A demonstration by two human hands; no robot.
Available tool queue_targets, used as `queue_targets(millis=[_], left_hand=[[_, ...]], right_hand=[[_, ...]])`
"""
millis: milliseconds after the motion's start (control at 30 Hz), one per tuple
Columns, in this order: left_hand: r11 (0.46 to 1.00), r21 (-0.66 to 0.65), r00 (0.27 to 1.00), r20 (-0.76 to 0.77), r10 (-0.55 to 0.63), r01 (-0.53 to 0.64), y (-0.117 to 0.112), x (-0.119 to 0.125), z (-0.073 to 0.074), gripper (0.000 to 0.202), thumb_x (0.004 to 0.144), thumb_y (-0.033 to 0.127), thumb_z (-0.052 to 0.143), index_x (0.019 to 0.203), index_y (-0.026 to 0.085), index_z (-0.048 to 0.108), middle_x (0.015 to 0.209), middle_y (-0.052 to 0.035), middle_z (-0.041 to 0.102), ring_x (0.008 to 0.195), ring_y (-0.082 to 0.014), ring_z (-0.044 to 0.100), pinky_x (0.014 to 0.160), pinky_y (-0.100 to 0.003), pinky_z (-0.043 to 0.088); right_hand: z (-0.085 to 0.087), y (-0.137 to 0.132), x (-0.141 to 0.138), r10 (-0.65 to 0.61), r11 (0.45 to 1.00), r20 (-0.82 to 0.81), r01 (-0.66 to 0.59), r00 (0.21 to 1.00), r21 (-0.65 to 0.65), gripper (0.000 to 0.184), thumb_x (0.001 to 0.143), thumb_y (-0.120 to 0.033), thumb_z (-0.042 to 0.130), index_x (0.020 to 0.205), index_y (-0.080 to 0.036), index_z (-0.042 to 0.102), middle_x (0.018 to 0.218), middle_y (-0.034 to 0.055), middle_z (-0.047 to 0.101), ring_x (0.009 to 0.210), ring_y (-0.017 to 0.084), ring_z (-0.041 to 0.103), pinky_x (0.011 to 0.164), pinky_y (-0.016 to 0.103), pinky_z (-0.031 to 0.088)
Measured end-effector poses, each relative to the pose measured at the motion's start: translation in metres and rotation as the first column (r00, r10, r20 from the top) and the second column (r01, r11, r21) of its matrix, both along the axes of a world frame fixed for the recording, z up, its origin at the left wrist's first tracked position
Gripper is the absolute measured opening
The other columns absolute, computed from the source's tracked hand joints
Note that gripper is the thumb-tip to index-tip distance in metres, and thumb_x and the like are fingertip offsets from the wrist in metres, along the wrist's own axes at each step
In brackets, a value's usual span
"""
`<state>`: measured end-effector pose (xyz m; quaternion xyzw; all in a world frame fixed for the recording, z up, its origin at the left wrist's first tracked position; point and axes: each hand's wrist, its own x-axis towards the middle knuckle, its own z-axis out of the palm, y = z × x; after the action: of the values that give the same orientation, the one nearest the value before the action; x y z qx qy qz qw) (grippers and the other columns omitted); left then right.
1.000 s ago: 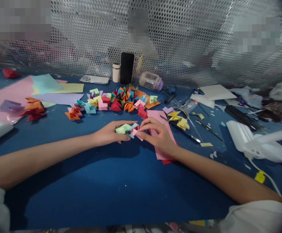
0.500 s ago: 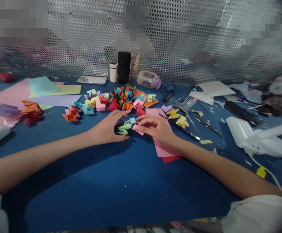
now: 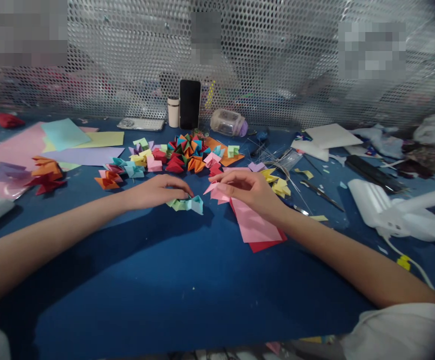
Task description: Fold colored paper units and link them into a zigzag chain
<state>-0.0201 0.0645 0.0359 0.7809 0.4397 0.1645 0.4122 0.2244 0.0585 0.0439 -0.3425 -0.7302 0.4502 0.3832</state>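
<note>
My left hand is closed over a pair of joined folded paper pieces, light green and light blue. The light blue piece pokes out past my fingertips; part of the green one is hidden under them. Between the thumb and fingers of my right hand is a pink folded paper piece, apart from the blue one. Under that hand lie a pink paper sheet and a red sheet. Behind both hands sits a cluster of multicoloured folded paper pieces.
Yellow folded pieces, scissors and clear strands lie to the right, near a white lamp. A phone, a white bottle and a clear jar line the back by the perforated metal panel. Coloured sheets spread at left.
My left hand has drawn back left and turned over the green and blue pieces. My right hand has shifted slightly right with the pink piece, and a gap has opened between them.
</note>
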Motion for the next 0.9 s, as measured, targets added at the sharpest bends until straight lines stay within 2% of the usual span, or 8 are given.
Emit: queue_targets(millis=[100,167,233,300,433,633,767,900], left_hand=[[0.964,0.24,0.992,-0.087,-0.095,0.113,-0.001,-0.002,0.002,0.027,0.085,0.032,0.052,0.102,0.023,0.07,0.108,-0.004,0.065,0.103,-0.0208,0.057,0.092,-0.03,0.04],[0.922,0.373,0.99,-0.127,-0.062,0.105,-0.007,-0.001,0.008,0.029,0.088,0.033,0.049,0.107,0.023,0.068,0.11,-0.0047,0.063,0.103,-0.0202,0.056,0.09,-0.03,0.04],[0.898,0.436,0.985,-0.171,0.017,0.06,-0.016,0.002,0.017,0.028,0.09,0.038,0.048,0.101,0.02,0.066,0.104,-0.0047,0.064,0.096,-0.019,0.058,0.082,-0.028,0.043],[0.877,0.467,0.955,-0.296,0.034,0.114,-0.027,0.006,0.023,0.027,0.087,0.043,0.053,0.094,0.02,0.065,0.096,-0.0035,0.064,0.091,-0.0188,0.058,0.076,-0.028,0.043],[0.824,0.542,0.905,-0.415,0.091,0.166,-0.042,0.016,0.016,0.027,0.085,0.045,0.056,0.093,0.02,0.064,0.1,-0.0041,0.064,0.097,-0.0225,0.058,0.079,-0.032,0.044],[0.869,0.487,0.951,-0.303,0.068,0.092,-0.035,0.017,-0.001,0.018,0.084,0.037,0.059,0.092,0.021,0.062,0.098,-0.0017,0.066,0.094,-0.0199,0.058,0.079,-0.03,0.045],[0.914,0.403,0.97,-0.237,0.045,0.056,-0.031,0.015,-0.001,0.028,0.077,0.047,0.065,0.092,0.022,0.063,0.094,-0.0012,0.066,0.09,-0.0196,0.059,0.076,-0.029,0.044],[0.924,0.381,0.976,-0.21,0.057,0.028,-0.031,0.016,-0.001,0.031,0.077,0.051,0.063,0.088,0.022,0.064,0.092,-0.001,0.068,0.088,-0.0198,0.06,0.074,-0.029,0.043]], right_hand=[[0.002,-0.001,-0.001,0.009,0.997,0.042,-0.005,0.999,-0.082,0.014,0.079,-0.033,0.067,0.079,-0.019,0.07,0.101,0.0058,0.072,0.091,0.017,0.066,0.077,0.031,0.051],[0.003,-0.001,-0.001,0.012,0.993,0.067,-0.004,0.998,-0.12,0.015,0.08,-0.034,0.067,0.081,-0.019,0.07,0.102,0.0056,0.072,0.086,0.015,0.064,0.075,0.03,0.05],[0.003,-0.001,-0.002,0.005,0.988,0.088,0.009,0.996,-0.156,0.017,0.08,-0.034,0.066,0.082,-0.018,0.07,0.098,0.0055,0.072,0.081,0.014,0.063,0.074,0.029,0.048],[0.002,-0.001,-0.002,0.0,0.982,0.101,0.019,0.995,-0.188,0.018,0.08,-0.035,0.065,0.082,-0.017,0.069,0.091,0.0049,0.071,0.078,0.013,0.061,0.073,0.028,0.046],[-0.006,-0.002,-0.006,0.035,0.975,0.078,-0.017,0.996,-0.222,0.018,0.079,-0.034,0.065,0.079,-0.017,0.067,0.086,0.0037,0.069,0.077,0.013,0.058,0.07,0.026,0.044],[-0.017,-0.004,-0.01,0.085,0.969,0.097,-0.059,0.992,-0.239,0.021,0.08,-0.035,0.063,0.081,-0.015,0.065,0.084,0.0043,0.066,0.062,0.009,0.049,0.059,0.025,0.038],[-0.02,-0.002,-0.008,0.096,0.964,0.065,-0.077,0.993,-0.256,0.02,0.081,-0.036,0.061,0.078,-0.016,0.06,0.077,0.0021,0.062,0.067,0.011,0.05,0.063,0.025,0.038],[-0.022,0.0,-0.008,0.111,0.96,0.06,-0.091,0.992,-0.264,0.021,0.081,-0.037,0.06,0.076,-0.017,0.057,0.07,-0.0002,0.057,0.065,0.011,0.048,0.061,0.026,0.036]])
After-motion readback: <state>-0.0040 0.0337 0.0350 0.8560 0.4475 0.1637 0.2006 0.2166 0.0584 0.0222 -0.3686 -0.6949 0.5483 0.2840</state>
